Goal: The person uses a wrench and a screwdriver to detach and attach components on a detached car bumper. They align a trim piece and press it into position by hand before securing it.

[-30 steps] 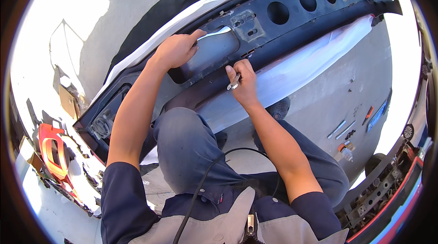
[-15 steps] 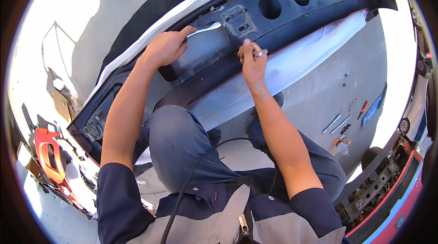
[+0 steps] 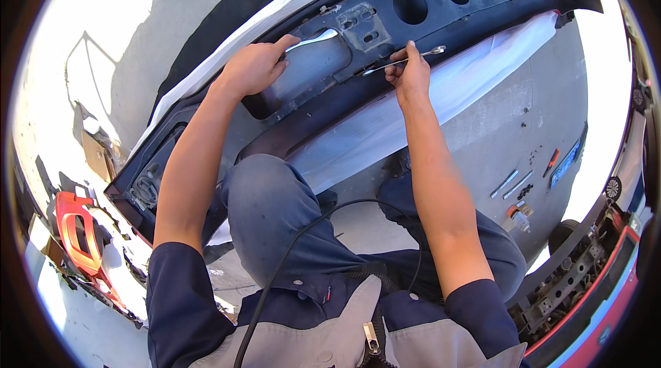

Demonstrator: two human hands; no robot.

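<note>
A long dark bumper beam (image 3: 385,44) with round holes and a bolt plate (image 3: 363,25) lies across in front of my knees. My left hand (image 3: 253,70) grips the edge of its wide opening, fingers curled over beside a bright, shiny curved strip (image 3: 315,39). What lies under those fingers is partly hidden. In my right hand (image 3: 411,80) is a metal wrench (image 3: 432,51), pinched near its middle. One end points right; the other reaches left to the lower flange of the beam, and whether it touches a fastener cannot be told.
White plastic film (image 3: 413,117) lies along the beam's near side. On the floor at right are a few rod-like tools (image 3: 518,185), an orange-handled tool (image 3: 553,159), loose bolts, a small bottle (image 3: 518,218) and a blue plate (image 3: 568,163). A red part (image 3: 76,230) lies at left. A cable (image 3: 296,240) crosses my lap.
My right hand has moved a little right and turned, so the wrench now shows lengthwise, lying nearly along the beam. My left hand keeps its grip on the opening's edge.
</note>
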